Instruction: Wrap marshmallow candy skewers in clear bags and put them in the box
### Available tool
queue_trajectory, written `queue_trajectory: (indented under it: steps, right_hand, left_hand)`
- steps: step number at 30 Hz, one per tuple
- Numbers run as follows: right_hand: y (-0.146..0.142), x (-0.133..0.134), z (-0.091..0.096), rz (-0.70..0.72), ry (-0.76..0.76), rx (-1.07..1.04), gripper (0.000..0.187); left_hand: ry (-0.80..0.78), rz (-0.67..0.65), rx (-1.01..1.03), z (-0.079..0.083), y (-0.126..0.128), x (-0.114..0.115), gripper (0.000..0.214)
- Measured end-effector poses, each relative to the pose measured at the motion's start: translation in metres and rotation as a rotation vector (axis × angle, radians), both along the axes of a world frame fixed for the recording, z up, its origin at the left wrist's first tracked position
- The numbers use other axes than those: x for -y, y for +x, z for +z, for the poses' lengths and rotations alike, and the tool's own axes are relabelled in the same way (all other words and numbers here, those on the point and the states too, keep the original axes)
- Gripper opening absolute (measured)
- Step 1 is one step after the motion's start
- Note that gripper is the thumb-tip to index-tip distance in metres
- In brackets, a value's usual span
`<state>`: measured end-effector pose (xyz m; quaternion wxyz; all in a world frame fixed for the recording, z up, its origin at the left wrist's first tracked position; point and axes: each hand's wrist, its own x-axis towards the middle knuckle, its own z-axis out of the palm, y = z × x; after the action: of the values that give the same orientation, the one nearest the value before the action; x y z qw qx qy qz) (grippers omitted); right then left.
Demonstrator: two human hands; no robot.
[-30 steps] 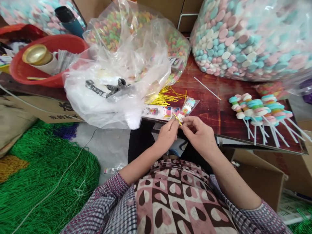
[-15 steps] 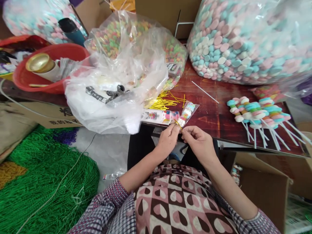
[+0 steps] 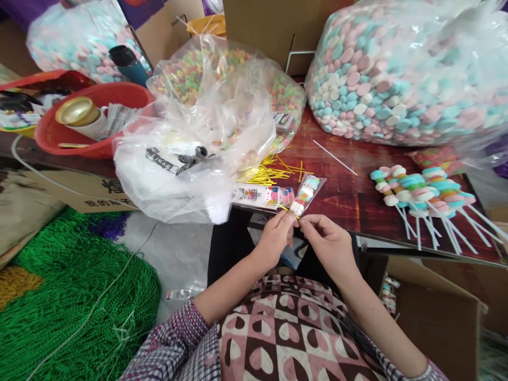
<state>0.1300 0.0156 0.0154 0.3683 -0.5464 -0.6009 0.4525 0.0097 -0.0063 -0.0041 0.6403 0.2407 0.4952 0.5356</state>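
Your left hand [image 3: 274,239] pinches the gathered lower end of a clear-wrapped skewer of pastel blue, white and orange candies [image 3: 305,194], which tilts up and away at the front edge of the glossy red-brown wooden table [image 3: 337,185]. Your right hand [image 3: 331,244] has thumb and forefinger pressed together on a thin, shiny gold twist tie [image 3: 283,207] at the skewer's base, its far end partly hidden by your fingers. Just left of the skewer lie flat, printed clear-plastic sleeves [image 3: 257,196], with a loose heap of gold metallic ties [image 3: 270,172] behind them. Beyond the skewer, to the right, rests a thin white stick [image 3: 335,157]. Farther right, unwrapped candy skewers on white sticks [image 3: 415,188] lie piled near the table's edge, below a big clear bag of pastel marshmallows [image 3: 377,90].
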Motion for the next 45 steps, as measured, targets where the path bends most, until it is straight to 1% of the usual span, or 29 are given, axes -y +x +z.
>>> queue_trajectory:
  steps: [2, 4, 6, 8, 10, 13, 14, 15, 17, 18, 20, 21, 23, 26, 28, 30, 32, 34, 36, 38, 39, 41, 42, 45]
  right_hand:
    - [0.003, 0.001, -0.004, -0.018, -0.118, -0.136, 0.02]
    - [0.005, 0.0, -0.008, -0.025, -0.215, -0.252, 0.023]
    - [0.008, -0.001, -0.011, -0.014, -0.275, -0.331, 0.025]
    - [0.011, -0.002, -0.013, 0.009, -0.305, -0.4, 0.025]
    - [0.016, -0.003, -0.012, 0.055, -0.329, -0.468, 0.023]
    - [0.024, -0.004, -0.009, 0.185, -0.388, -0.536, 0.042]
    - [0.025, -0.004, -0.008, 0.228, -0.409, -0.55, 0.043]
    - [0.026, -0.005, -0.007, 0.254, -0.426, -0.563, 0.039]
    - [0.024, -0.006, -0.01, 0.217, -0.429, -0.587, 0.029]
    - [0.021, -0.006, -0.012, 0.163, -0.415, -0.59, 0.026]
    - [0.016, -0.006, -0.017, 0.036, -0.354, -0.562, 0.026]
    - [0.013, -0.006, -0.019, -0.014, -0.307, -0.525, 0.027]
    - [0.009, -0.005, -0.02, -0.075, -0.17, -0.384, 0.026]
    - [0.007, -0.003, -0.017, -0.089, 0.1, -0.098, 0.017]
    - [0.007, -0.002, -0.013, -0.076, 0.203, 0.011, 0.015]
    - [0.006, -0.002, -0.011, -0.066, 0.198, 0.003, 0.015]
    - [0.005, -0.003, -0.01, -0.047, 0.118, -0.093, 0.016]
    - [0.004, -0.005, -0.007, -0.011, 0.027, -0.206, 0.017]
    - [0.003, -0.007, -0.002, 0.018, -0.031, -0.269, 0.016]
    - [0.002, -0.007, 0.006, 0.027, -0.049, -0.255, 0.015]
    - [0.002, -0.006, 0.011, 0.026, -0.042, -0.225, 0.014]
    - [0.001, -0.004, 0.019, 0.033, 0.008, -0.142, 0.012]
    - [0.001, -0.002, 0.022, 0.048, 0.04, -0.1, 0.011]
    - [0.002, 0.0, 0.024, 0.102, 0.104, -0.015, 0.014]
  left_hand:
    - [0.04, -0.057, 0.102, 0.002, 0.0, 0.0, 0.03]
    - [0.032, -0.115, 0.192, 0.005, 0.0, 0.001, 0.03]
    - [0.0, -0.177, 0.259, 0.009, -0.003, 0.002, 0.029]
    - [-0.036, -0.258, 0.327, 0.014, -0.006, 0.004, 0.029]
    - [-0.08, -0.367, 0.413, 0.017, -0.008, 0.005, 0.03]
    - [-0.139, -0.511, 0.552, 0.021, -0.009, 0.007, 0.035]
    - [-0.15, -0.531, 0.589, 0.022, -0.008, 0.008, 0.037]
    - [-0.155, -0.533, 0.619, 0.023, -0.007, 0.008, 0.038]
    - [-0.149, -0.5, 0.654, 0.024, -0.004, 0.008, 0.037]
    - [-0.139, -0.47, 0.656, 0.024, -0.002, 0.008, 0.036]
    - [-0.114, -0.401, 0.626, 0.024, 0.002, 0.008, 0.035]
    - [-0.102, -0.357, 0.592, 0.023, 0.004, 0.008, 0.035]
    - [-0.088, -0.262, 0.506, 0.023, 0.007, 0.007, 0.038]
    - [-0.068, -0.134, 0.4, 0.021, 0.013, 0.005, 0.042]
    - [-0.046, -0.087, 0.371, 0.021, 0.015, 0.004, 0.045]
    - [-0.022, -0.063, 0.341, 0.019, 0.016, 0.003, 0.046]
    - [0.027, -0.051, 0.254, 0.016, 0.014, 0.003, 0.046]
    - [0.106, -0.056, 0.055, 0.013, 0.009, 0.003, 0.044]
    - [0.174, -0.079, -0.198, 0.012, 0.001, 0.002, 0.04]
    - [0.219, -0.112, -0.391, 0.012, -0.008, 0.001, 0.036]
    - [0.244, -0.121, -0.437, 0.014, -0.011, 0.0, 0.034]
    - [0.293, -0.132, -0.424, 0.019, -0.016, -0.002, 0.025]
    - [0.308, -0.144, -0.361, 0.022, -0.017, -0.003, 0.023]
    - [0.326, -0.156, -0.054, 0.037, -0.019, -0.005, 0.04]
